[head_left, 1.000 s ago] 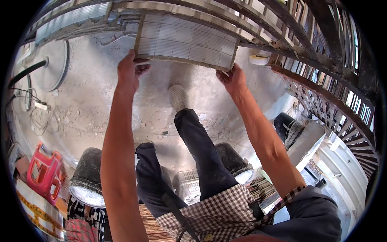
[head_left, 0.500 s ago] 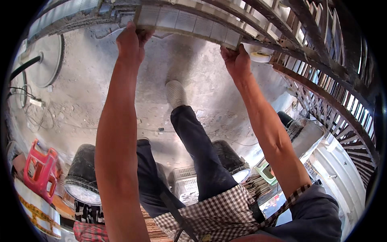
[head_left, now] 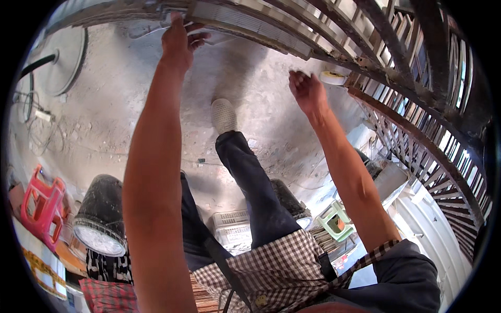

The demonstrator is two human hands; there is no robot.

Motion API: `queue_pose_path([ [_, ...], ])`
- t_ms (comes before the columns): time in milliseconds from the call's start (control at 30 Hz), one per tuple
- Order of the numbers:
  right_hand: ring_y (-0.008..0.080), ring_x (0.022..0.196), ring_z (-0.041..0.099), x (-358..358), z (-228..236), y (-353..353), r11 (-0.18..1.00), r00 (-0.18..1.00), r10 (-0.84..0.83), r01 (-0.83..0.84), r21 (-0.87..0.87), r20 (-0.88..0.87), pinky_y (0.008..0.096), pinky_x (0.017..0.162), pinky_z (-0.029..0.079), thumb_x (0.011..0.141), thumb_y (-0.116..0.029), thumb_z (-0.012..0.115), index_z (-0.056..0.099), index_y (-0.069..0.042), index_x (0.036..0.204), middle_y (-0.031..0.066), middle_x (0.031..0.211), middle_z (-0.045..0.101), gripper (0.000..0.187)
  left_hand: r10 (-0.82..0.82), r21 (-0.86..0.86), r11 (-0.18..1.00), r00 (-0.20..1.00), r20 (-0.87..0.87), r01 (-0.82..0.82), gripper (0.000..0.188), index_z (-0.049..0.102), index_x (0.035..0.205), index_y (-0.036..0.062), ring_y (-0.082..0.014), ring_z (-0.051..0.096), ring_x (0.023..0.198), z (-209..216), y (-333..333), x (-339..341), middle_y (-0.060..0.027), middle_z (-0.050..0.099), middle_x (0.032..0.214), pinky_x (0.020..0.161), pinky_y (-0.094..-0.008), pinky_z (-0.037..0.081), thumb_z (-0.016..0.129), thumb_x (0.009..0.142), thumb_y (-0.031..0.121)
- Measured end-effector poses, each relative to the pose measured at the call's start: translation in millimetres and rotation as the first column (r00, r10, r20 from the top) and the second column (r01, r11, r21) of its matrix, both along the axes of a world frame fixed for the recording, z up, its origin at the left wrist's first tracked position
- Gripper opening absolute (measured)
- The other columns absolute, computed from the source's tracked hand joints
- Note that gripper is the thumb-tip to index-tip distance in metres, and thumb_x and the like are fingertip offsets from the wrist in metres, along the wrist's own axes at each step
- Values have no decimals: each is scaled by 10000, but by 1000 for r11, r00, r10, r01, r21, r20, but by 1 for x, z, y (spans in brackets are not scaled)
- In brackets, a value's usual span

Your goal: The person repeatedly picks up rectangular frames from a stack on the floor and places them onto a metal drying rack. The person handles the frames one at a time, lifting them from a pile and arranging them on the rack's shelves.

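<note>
A long pale panel of ribbed sections (head_left: 245, 23) with a brownish edge lies in the slatted rack at the top. My left hand (head_left: 177, 44) is up against the rack beside the panel's left end. Its fingers are spread, one pointing up and the others reaching right, and I see nothing held in them. Below the panel's right end, my right hand (head_left: 309, 93) is apart from it, with its fingers curled in and no object showing in them.
A wooden slatted rack (head_left: 412, 86) curves along the right. Near my right hand is a roll of tape (head_left: 333, 77). Black buckets (head_left: 99, 208), a pink stool (head_left: 43, 203), a green stool (head_left: 334, 221) and a white basket (head_left: 231, 219) stand around my legs. Cables lie at left.
My right hand has let go of the panel and moved down from it. My left hand's fingers have come off the panel's edge and spread. The panel now sits further into the rack.
</note>
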State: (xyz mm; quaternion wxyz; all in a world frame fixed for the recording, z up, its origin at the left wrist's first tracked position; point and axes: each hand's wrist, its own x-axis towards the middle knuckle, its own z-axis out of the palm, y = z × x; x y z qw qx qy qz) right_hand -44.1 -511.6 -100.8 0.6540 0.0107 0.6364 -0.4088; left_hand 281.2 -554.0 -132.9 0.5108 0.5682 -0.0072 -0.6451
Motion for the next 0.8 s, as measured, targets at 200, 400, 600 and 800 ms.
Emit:
queue_pose_path([
  [200,274,852,591,-70,26,119,775,763,631,-630,59,-139,349,734,478,966,-317,342,492,72,1055,209,1019,579,426,62,117,991,998,-28,-58,590,410,1279,15,-185,601,683,49,124,3,-151,617,1064,556,-281,452,365,944,499],
  [400,295,824,626,9,124,152,739,769,624,-522,425,-141,377,730,529,879,-216,498,507,41,1084,185,971,614,329,179,388,901,981,74,-194,497,485,1175,7,-137,581,581,159,325,-4,-131,643,948,489,-238,415,362,957,436],
  [600,230,826,630,82,224,132,324,301,944,-923,209,-133,329,714,523,891,-255,521,533,18,1113,152,990,629,352,435,469,753,884,172,-462,487,497,1147,-30,-146,572,592,287,454,-36,-148,634,934,484,-240,436,380,957,403],
  [800,189,874,612,156,291,157,-168,-173,966,-985,43,-192,309,757,498,903,-263,515,543,2,1139,116,1016,632,356,585,424,688,796,154,-588,371,542,1093,14,-139,567,566,351,512,-69,-110,634,873,463,-249,428,446,923,330],
])
